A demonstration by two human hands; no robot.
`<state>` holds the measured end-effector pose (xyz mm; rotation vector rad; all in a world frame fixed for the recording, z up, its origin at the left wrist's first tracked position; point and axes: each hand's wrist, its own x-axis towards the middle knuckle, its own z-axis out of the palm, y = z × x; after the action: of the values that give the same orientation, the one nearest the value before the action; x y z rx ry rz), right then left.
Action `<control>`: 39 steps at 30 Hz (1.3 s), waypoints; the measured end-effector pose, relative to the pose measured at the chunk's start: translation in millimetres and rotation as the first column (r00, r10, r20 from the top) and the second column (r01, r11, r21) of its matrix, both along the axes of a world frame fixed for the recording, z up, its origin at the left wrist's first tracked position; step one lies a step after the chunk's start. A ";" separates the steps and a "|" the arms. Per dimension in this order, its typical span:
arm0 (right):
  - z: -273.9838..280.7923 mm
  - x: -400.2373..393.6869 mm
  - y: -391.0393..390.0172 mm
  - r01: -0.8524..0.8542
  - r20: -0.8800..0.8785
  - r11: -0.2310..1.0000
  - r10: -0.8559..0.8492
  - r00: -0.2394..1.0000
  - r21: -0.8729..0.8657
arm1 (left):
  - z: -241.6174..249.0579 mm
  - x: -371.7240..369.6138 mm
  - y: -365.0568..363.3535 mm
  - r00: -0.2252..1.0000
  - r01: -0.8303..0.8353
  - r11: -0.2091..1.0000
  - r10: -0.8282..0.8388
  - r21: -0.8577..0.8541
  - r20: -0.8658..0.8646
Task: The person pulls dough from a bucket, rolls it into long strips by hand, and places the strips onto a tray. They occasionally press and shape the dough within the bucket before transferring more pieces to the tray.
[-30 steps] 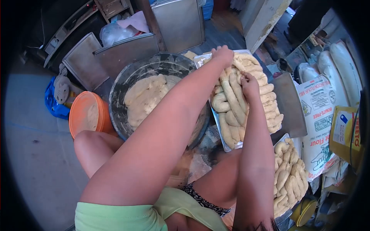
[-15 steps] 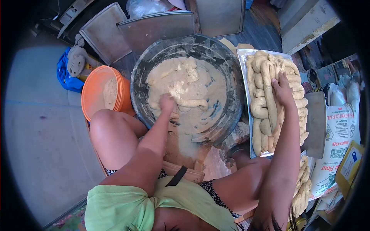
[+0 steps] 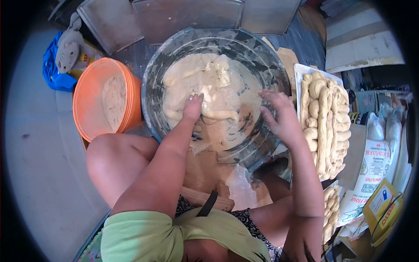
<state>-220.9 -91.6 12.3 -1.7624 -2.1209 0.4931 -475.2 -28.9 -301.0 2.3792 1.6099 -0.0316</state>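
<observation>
Pale dough (image 3: 209,94) fills the middle of the dark metal basin (image 3: 262,56), which sits at scene centre just beyond the person's knees. Left hand (image 3: 193,106): fingers pressed down into the near part of the dough mass; how far the grip is closed cannot be told. Right hand (image 3: 281,115): fingers spread wide, grip open and empty, held above the basin's right side. Right of the basin, a tray (image 3: 298,70) carries rows of shaped dough rolls (image 3: 325,120). Left of the basin stands a stack of orange bowls (image 3: 94,98). Flour sacks (image 3: 375,161) lie at far right.
</observation>
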 end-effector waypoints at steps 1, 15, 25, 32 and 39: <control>-13.0 -6.1 2.7 -0.009 -0.086 0.993 -0.001 0.996 -0.114 | 6.0 1.6 -2.1 0.999 -0.041 0.999 0.040 -0.035 -0.018; -293.6 -108.0 -28.7 0.174 -0.087 0.877 -0.237 0.968 -0.448 | 64.1 -5.6 -54.0 0.940 0.178 0.973 -0.211 0.144 0.267; -153.4 -15.6 -1.9 0.004 -0.880 0.885 -0.464 0.100 -0.466 | 196.8 60.0 2.0 0.745 0.200 0.925 0.070 -0.323 0.663; -204.2 8.1 24.7 0.230 -0.764 0.763 -0.637 0.102 -0.605 | 118.4 62.3 42.8 0.734 0.280 0.821 0.151 -0.498 0.662; -344.0 -33.4 -1.1 0.760 0.100 0.534 -0.790 0.604 -0.370 | 28.3 38.0 0.5 0.925 -0.194 0.892 0.305 -0.409 0.226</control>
<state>-254.3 -92.7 -331.7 -2.6023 -0.9794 0.7067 -437.2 -28.4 -272.7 1.7798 1.5901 0.0444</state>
